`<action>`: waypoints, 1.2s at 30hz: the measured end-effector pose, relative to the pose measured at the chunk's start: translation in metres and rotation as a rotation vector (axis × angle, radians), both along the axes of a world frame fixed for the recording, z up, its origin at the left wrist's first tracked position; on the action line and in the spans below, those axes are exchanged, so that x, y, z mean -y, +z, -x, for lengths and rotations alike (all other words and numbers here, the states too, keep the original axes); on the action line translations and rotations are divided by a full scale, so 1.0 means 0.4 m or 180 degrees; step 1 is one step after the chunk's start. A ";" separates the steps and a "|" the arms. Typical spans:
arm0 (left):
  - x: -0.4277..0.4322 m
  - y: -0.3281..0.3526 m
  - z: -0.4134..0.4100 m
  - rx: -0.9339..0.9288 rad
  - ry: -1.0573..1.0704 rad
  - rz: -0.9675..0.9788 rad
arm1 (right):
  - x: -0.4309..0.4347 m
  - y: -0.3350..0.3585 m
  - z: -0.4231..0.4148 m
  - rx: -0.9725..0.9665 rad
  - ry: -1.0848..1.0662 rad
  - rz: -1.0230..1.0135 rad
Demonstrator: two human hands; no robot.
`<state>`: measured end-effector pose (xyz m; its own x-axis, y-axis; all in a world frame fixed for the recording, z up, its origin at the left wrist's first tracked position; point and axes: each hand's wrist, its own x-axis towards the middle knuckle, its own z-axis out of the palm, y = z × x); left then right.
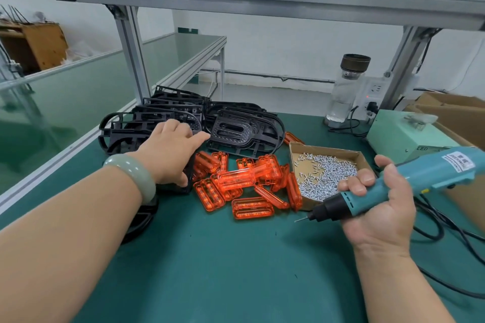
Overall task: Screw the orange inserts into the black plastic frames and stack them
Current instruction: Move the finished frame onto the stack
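A heap of black plastic frames [236,128] lies at the back of the green mat. Several orange inserts [244,181] are scattered in front of it. My left hand [170,149] reaches over the left side of the heap, palm down, its fingers curled around the edge of a black frame [147,217] that runs under my wrist. My right hand [378,207] grips a teal electric screwdriver [393,183], its bit pointing left and down just above the mat. A shallow cardboard tray [359,156] of small silver screws sits between the inserts and the screwdriver.
A glass bottle [346,89] with a dark cap stands at the back right, beside a wall socket and a pale green power box [404,136]. Black cables trail along the right side. A cardboard box [456,110] sits far right. An aluminium shelf frame runs overhead.
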<state>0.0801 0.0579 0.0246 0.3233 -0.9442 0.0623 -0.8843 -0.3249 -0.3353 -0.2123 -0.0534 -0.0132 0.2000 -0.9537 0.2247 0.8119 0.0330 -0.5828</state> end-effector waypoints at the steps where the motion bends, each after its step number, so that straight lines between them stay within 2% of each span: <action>1: 0.003 0.005 -0.001 0.0073 -0.0037 0.0000 | 0.001 -0.001 0.000 -0.0007 -0.0003 0.0005; 4: 0.008 0.028 -0.013 0.0140 -0.0127 0.0106 | 0.003 0.001 0.001 -0.0017 -0.0006 -0.0002; 10: -0.014 0.108 -0.029 -0.0176 -0.0193 0.0274 | 0.009 0.001 0.006 -0.0003 0.0011 -0.0031; 13: -0.044 0.161 -0.017 -0.0177 -0.0294 0.0745 | 0.010 0.003 0.005 -0.0007 0.0050 0.0003; 15: -0.076 0.199 0.000 -0.0276 -0.0425 0.1384 | 0.011 0.004 0.006 0.0002 0.0089 0.0008; 17: -0.114 0.221 0.024 -0.0676 -0.0405 0.2124 | 0.012 0.005 0.006 0.0020 0.0109 0.0017; 20: -0.173 0.202 0.067 -0.1873 0.0081 0.2782 | 0.014 0.009 0.007 0.0085 0.0132 0.0016; 23: -0.221 0.142 0.120 -0.3045 0.0401 0.2599 | 0.020 0.013 0.009 0.0201 0.0127 -0.0045; 29: -0.261 0.011 0.211 -0.4553 0.0960 0.2139 | 0.025 0.012 0.012 0.0255 0.0095 -0.0054; 33: -0.252 -0.056 0.271 -0.5145 0.1333 0.2041 | 0.025 0.012 0.007 0.0245 0.0164 0.0022; 36: -0.235 -0.095 0.301 -0.5256 0.1571 0.2161 | 0.024 0.012 0.006 0.0202 0.0186 0.0113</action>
<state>-0.0404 0.1520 -0.0132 0.6472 -0.7079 -0.2829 0.0673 -0.3166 0.9462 -0.2148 -0.0630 -0.0083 0.2394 -0.9321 0.2720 0.8445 0.0616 -0.5320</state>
